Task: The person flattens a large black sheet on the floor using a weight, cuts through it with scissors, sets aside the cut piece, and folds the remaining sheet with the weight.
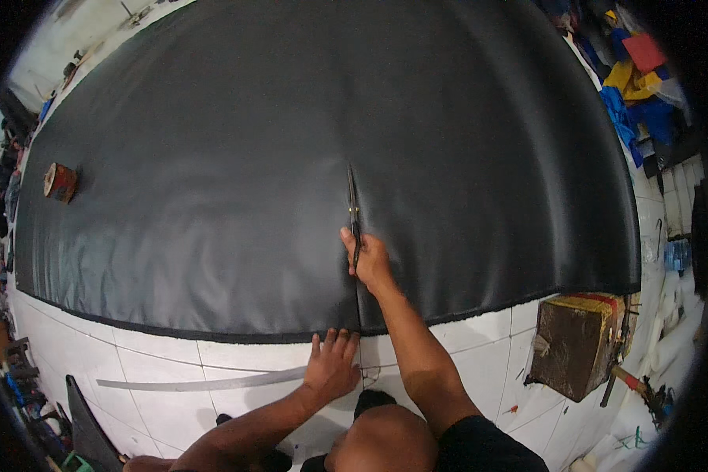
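A large sheet of black, leather-like material [212,157] covers most of the floor before me. My right hand [367,258] is closed round the handles of a pair of long scissors [352,193], whose blades point away from me over the sheet. Behind that hand, a straight slit runs back through the material to its near edge. Just left of the slit, my left hand [333,366] lies with its fingers spread, their tips on the sheet's near edge. Whether the thumb grips under the edge is hidden.
A rusty reddish can [60,182] stands on the sheet at the far left. On the white tiles lies a long grey strip [204,385], left of my left hand. At the right is a worn brown box [574,346] by the sheet's corner. Coloured cloths [645,71] are heaped far right.
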A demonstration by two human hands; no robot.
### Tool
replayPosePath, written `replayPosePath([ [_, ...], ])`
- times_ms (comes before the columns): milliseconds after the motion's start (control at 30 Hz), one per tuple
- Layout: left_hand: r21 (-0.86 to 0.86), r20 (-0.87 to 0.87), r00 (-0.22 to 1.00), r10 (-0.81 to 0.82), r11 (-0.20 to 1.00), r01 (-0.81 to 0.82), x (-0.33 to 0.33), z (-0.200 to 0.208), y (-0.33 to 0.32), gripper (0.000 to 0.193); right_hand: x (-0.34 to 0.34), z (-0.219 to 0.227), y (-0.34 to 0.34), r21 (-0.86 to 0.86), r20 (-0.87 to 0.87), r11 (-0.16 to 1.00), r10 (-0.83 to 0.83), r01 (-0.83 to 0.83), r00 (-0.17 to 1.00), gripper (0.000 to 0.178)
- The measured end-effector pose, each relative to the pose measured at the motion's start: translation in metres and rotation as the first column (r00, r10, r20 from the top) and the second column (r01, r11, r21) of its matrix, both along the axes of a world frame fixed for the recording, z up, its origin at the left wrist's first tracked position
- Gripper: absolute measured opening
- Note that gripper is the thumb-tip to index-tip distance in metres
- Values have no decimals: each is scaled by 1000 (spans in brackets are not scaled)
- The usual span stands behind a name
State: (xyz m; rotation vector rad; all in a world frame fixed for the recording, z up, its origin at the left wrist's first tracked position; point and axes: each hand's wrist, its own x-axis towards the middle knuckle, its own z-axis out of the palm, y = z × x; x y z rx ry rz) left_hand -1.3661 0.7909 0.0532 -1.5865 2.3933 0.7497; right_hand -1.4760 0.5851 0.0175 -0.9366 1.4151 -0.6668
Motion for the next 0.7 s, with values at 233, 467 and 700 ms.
replayPosePath([
  [233,151,124,989,75,984,-94,-18,3,-6,85,2,10,5,81,125,995,42,-52,991,53],
  [467,77,110,993,45,996,-53,-23,-2,-6,77,2,7,-44,99,113,994,42,-53,993,56],
  [700,53,56,993,102,993,-105,-18,-7,-3,72,16,1,-84,21,42,1000,4,-5,999,57],
])
